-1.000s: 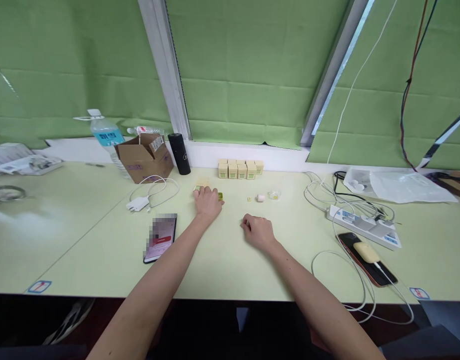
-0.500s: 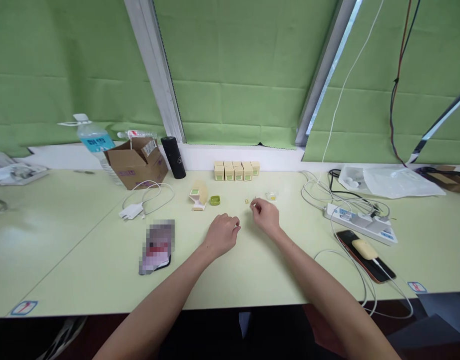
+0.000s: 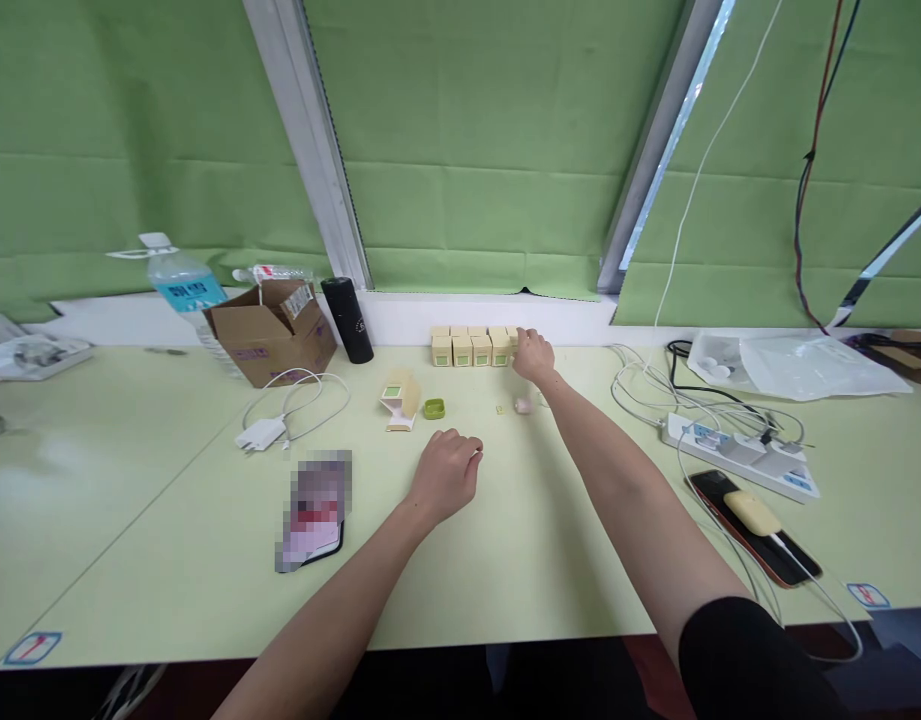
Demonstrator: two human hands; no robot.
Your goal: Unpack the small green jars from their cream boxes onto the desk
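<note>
Fingertips meeting the row of small boxes

The right hand [image 3: 533, 355] is lying stretched far across the green table [image 3: 505, 540], its fingers touching the right end of the row of small cream boxes [image 3: 471, 348] by the window ledge. Whether it is gripping one cannot be told. Four green-labelled fronts are showing clearly; any boxes behind them cannot be counted. The left hand [image 3: 446, 475] is resting near the table's middle, curled in a loose fist with nothing showing in it. Between the hands are lying one opened box [image 3: 396, 398], one green cap [image 3: 433, 408], one pink piece [image 3: 522, 404] and one tiny yellow piece [image 3: 500, 409].
</note>
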